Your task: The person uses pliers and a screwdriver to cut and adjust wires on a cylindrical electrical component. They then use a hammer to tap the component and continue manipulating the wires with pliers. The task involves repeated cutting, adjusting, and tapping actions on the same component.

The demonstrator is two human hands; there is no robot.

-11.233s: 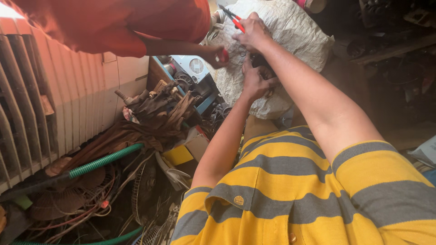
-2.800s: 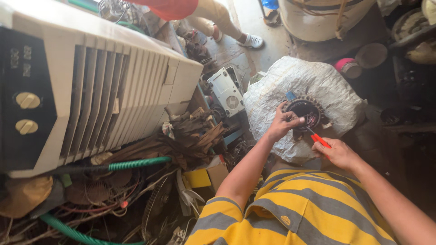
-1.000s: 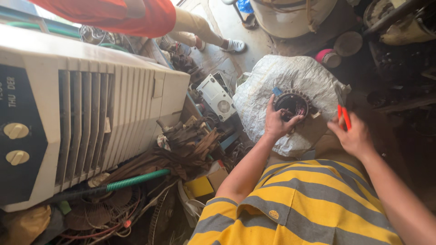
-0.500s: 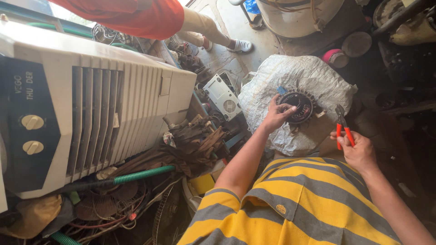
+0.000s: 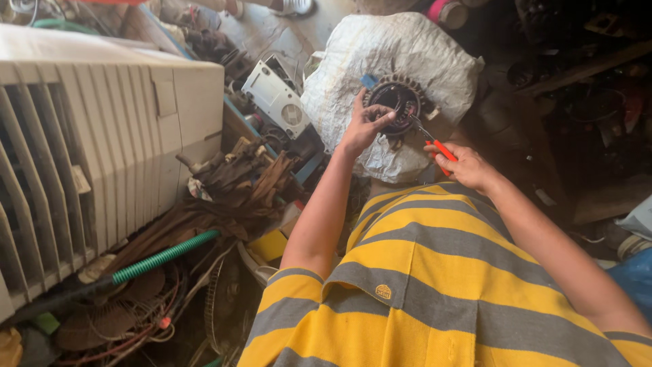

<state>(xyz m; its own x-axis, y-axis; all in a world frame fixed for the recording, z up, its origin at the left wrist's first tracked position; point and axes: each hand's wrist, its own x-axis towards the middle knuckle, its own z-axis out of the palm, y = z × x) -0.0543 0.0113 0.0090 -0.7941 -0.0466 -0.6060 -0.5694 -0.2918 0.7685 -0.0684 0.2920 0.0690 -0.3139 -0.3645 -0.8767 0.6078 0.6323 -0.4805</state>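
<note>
A round dark motor stator [image 5: 396,102] with a toothed rim lies on a white sack [image 5: 380,61]. My left hand [image 5: 365,126] grips its lower left edge, thumb against the ring. My right hand [image 5: 468,166] holds red-handled pliers [image 5: 435,143] whose metal tip points into the stator's lower right side. My yellow and grey striped shirt [image 5: 435,285] fills the lower part of the head view.
A large white air cooler [image 5: 102,149] stands at the left. Beside it lie a pile of brown scrap [image 5: 238,183], a green hose [image 5: 163,255], tangled wires [image 5: 129,326], a white fan housing [image 5: 275,95] and a yellow box [image 5: 268,245]. Dark clutter fills the right side.
My right hand has brought the pliers from off to the right in to the stator's rim. My left hand stays on the stator. The view has shifted closer and downward.
</note>
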